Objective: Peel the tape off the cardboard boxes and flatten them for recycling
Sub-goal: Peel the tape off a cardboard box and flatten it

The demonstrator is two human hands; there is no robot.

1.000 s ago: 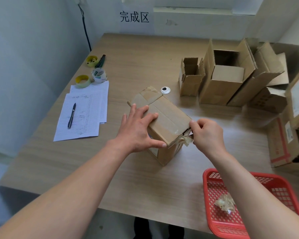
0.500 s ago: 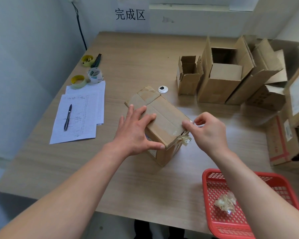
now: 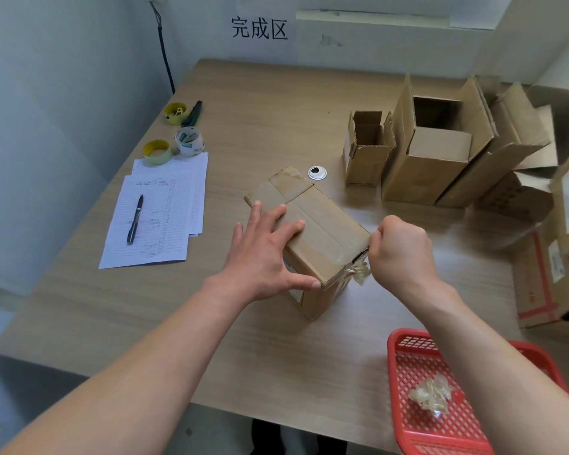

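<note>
Open, empty brown cardboard boxes (image 3: 431, 149) stand at the far right of the wooden table (image 3: 276, 103); a red plastic mesh basket (image 3: 440, 399) at the near edge holds crumpled clear tape (image 3: 431, 394). The closed, taped brown cardboard box (image 3: 316, 231) sits mid-table. Left hand (image 3: 263, 254) — fingers spread flat — presses on its top. Right hand (image 3: 401, 254), fingers curled, pinches the loose clear tape strip (image 3: 358, 274) at the box's right corner.

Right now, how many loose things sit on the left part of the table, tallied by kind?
Tape rolls: 3 (yellow dispenser roll, clear roll, yellowish roll)
Pens: 1 (black pen)
Paper stacks: 1 (lined sheets)
Dark cutter-like tools: 1 (beside the dispenser roll)
Total: 6
</note>
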